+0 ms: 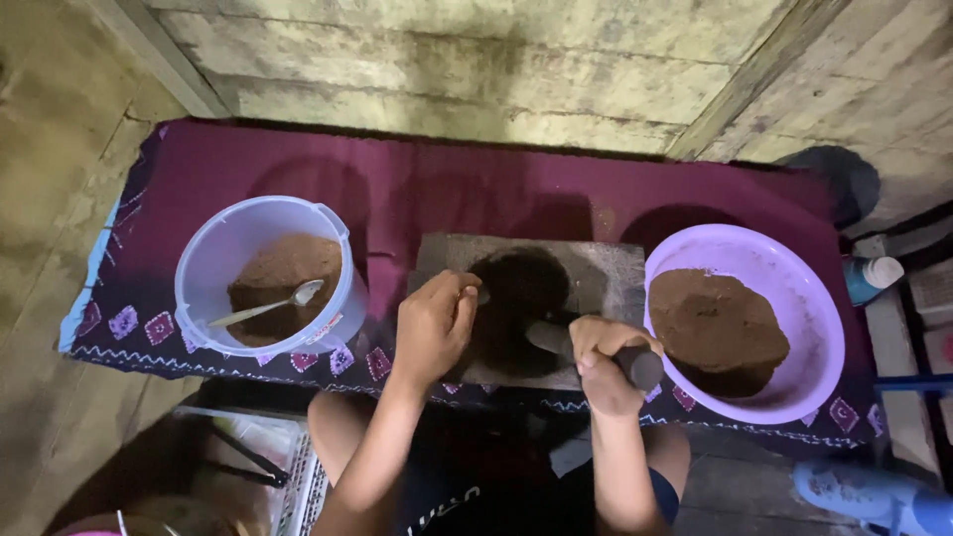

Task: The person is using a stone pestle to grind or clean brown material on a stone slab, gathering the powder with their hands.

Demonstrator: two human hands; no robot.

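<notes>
A grey stone grinding slab [606, 273] lies on a maroon cloth, with a dark ground mass [521, 288] in its hollow. My right hand [604, 362] grips a dark stone pestle [645, 367] whose tip rests at the edge of the dark mass. My left hand [434, 328] is closed at the slab's left side, touching the mass; I cannot tell what is in its fingers.
A clear plastic bucket [213, 248] at left holds brown powder and a metal spoon [268, 306]. A purple basin [794, 288] at right holds a mound of brown powder. The maroon cloth [397, 184] covers the floor by a concrete wall. Bottles [874, 273] stand far right.
</notes>
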